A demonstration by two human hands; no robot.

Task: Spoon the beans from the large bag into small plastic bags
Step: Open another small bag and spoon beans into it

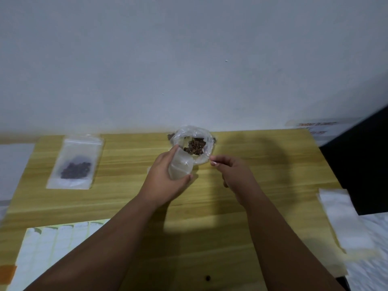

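Mid-frame, our left hand (pixel 165 179) is gripping an empty small bag (pixel 180 168) beside the open large bag (pixel 206 140) of beans (pixel 195 145). Our right hand (pixel 233 173) is curling, holding what we cannot tell. One filled bag (pixel 73 164) is lying left, so most is seemingly remaining.

The sliver (pixel 214 162) the right hand (pixel 231 172) pinches is too small to name. Right of that grip the sign (pixel 312 127) blurs; lettering unreadable.

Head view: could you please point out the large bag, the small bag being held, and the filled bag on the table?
large bag (pixel 208 142): head view, its right rim.
held small bag (pixel 180 167): head view, its clear middle.
filled bag (pixel 76 162): head view, its middle, by the beans.
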